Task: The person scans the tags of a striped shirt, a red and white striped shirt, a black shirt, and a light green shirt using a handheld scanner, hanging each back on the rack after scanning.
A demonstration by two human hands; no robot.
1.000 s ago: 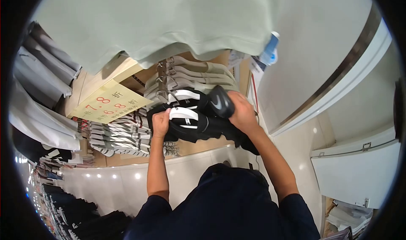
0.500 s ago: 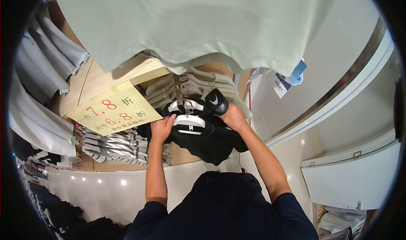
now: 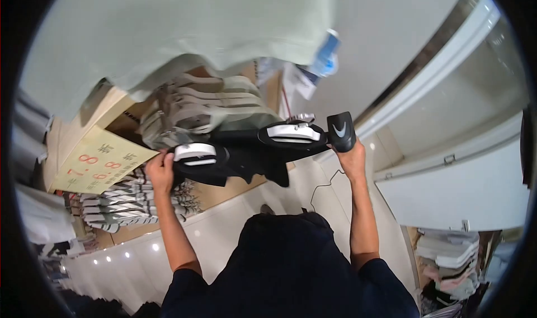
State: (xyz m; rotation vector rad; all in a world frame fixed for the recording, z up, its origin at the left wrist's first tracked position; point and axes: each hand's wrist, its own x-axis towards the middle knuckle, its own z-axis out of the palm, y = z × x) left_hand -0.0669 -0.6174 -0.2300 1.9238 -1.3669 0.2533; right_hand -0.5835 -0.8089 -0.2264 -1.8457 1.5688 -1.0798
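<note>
Two black shirts on white hangers hang in front of me, now apart: the left black shirt and the right black shirt. My left hand is closed on the left shirt's shoulder, beside its white hanger. My right hand is closed round a black handheld object with a silver swoosh mark, whose kind I cannot make out. That hand is at the right shirt's shoulder, near its white hanger; whether it also grips the cloth is hidden.
Beige garments hang behind the shirts. A yellow price sign sticks out at left, above folded striped clothes. A pale green garment hangs overhead. A white cabinet stands at right; a thin cord hangs near the floor.
My hands have moved apart, left hand leftward and right hand rightward. The two black shirts, one behind the other before, are now spread side by side. The view has shifted too.
</note>
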